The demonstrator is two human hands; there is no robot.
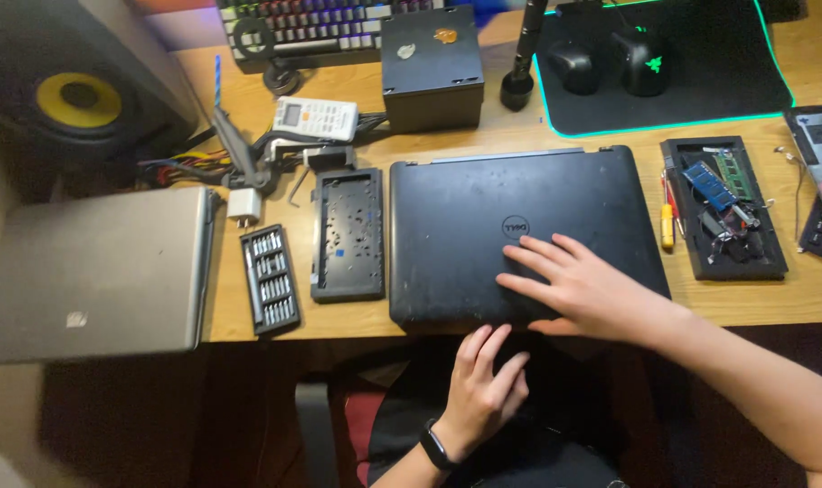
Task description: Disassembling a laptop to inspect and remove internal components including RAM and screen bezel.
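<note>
I saw right hand (584, 291) flat, fingers spread on closed black laptop (519, 235); left hand (485, 384) fingers loosely open at its front edge (holding nothing).

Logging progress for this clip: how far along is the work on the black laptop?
Done: a black plastic cover panel lies off to the side, a bit set is out, and parts sit in a black tray. In hand: right hand flat on the closed black laptop, left hand at its front edge. Left: lid unopened.

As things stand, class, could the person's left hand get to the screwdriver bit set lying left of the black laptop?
Probably yes: the left hand rests at the black laptop's front edge, and bare desk lies between it and the bit set.
</note>
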